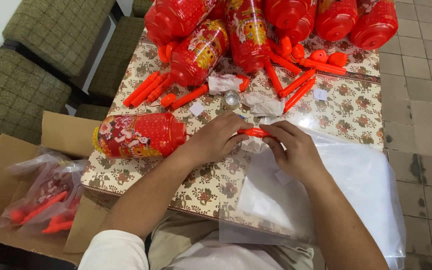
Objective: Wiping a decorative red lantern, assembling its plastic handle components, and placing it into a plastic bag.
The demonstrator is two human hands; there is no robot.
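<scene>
Big clear plastic bag spread under and right of the grip, red lantern lying just left of it, left hand and right hand both pinched shut on a small orange stick, crumpled white wrapper right beneath

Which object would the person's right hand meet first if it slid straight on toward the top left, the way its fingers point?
The right hand already grips the orange stick. Beyond that, probably the left hand, which holds the stick's other end; depth is unclear.
</scene>
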